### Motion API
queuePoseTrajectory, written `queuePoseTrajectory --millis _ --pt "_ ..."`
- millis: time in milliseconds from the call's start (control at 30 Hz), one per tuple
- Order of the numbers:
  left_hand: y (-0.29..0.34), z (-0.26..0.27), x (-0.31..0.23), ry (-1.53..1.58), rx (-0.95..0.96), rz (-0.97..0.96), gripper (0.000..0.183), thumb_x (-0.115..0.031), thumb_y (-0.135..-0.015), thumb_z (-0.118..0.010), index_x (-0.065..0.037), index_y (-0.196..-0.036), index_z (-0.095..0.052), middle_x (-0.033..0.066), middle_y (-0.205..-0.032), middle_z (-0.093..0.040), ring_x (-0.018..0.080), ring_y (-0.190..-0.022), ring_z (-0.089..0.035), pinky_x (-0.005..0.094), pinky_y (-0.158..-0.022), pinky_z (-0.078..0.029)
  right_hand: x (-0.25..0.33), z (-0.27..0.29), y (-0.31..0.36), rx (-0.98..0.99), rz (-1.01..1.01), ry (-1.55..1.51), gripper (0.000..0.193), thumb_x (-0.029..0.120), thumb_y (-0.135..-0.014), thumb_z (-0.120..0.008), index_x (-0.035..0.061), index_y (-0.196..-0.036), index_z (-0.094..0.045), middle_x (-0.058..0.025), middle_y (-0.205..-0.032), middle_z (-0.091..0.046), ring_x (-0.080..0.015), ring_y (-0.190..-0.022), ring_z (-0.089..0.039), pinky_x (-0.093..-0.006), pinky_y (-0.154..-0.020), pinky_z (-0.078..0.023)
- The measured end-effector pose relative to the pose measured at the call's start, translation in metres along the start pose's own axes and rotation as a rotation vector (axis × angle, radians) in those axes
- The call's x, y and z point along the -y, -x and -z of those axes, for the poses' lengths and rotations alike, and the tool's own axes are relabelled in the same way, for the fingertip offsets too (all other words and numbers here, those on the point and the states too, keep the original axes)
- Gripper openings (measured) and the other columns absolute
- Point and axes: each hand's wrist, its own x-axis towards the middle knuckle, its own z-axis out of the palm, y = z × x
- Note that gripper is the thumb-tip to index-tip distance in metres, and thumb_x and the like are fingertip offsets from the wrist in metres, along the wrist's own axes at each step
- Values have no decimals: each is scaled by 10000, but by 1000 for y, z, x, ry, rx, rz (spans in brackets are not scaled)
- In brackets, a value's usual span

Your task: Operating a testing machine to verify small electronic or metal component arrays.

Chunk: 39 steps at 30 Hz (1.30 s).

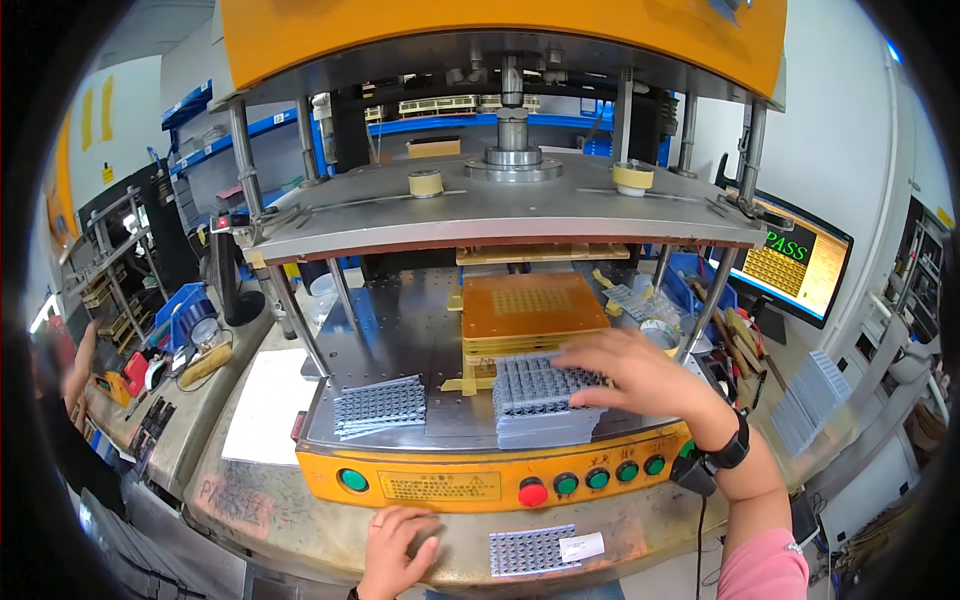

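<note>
On the front right of the press bed (440, 425) stands a tall stack of blue-grey perforated panels (545, 425), neatly piled. My right hand (635, 375) reaches over its right top edge, thumb and fingers apart; whether the fingertips touch the top panel is hard to see. My left hand (397, 550) rests at the front edge of the bench with loosely bent fingers and nothing in it. A lower, uneven pile of similar panels (380, 408) sits left of the stack. One panel with a white label (535, 550) lies on the bench, right of my left hand.
An orange fixture plate (535, 305) stands behind the stack, below the press's raised upper plate (500, 205). Red and green buttons (533, 492) line the yellow front. A monitor (790, 260) and more upright panels (810, 400) are at right, white paper (265, 410) at left.
</note>
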Motion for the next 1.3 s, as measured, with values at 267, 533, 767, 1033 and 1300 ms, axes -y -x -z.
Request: queuePoseTrajectory --millis 267,533,767,1033,1300 --pt "-3 -4 2 54 17 -9 101 -139 -830 -692 -101 -922 -708 41 -877 -704 260 -809 -641 362 -779 -486 -84 -36 -55 -69 -116 23 429 394 -963 -595 146 -1312 -619 -102 -1375 -578 -322 -1280 -514 -491 -1057 -401" --pt "0 -2 1 79 -34 -33 89 -141 -886 -679 -62 -921 -698 135 -904 -685 338 -853 -621 408 -787 -466 -100 -57 -72 -63 -162 108 371 384 -974 -579 244 -1314 -631 -39 -1453 -514 -323 -1322 -455 -532 -1057 -374" --pt "-2 1 0 70 -32 -37 71 -128 -883 -679 -67 -914 -700 124 -893 -689 323 -830 -626 400 -777 -468 -95 -54 -75 -28 -179 120 369 371 -980 -572 248 -1324 -627 -34 -1456 -508 -319 -1314 -452 -516 -1061 -361" --pt "-2 1 1 75 -37 -47 70 -128 -881 -680 -70 -915 -697 120 -893 -688 318 -838 -633 395 -778 -466 -100 -51 -74 -18 -158 124 357 369 -989 -558 252 -1318 -634 -42 -1440 -519 -325 -1299 -463 -478 -1070 -351" --pt "-2 1 1 89 -27 -32 70 -124 -880 -677 -68 -916 -696 125 -904 -690 320 -848 -638 400 -795 -466 -105 -48 -75 -10 -143 126 356 379 -984 -564 260 -1311 -640 -35 -1445 -518 -329 -1287 -480 -481 -1066 -355"
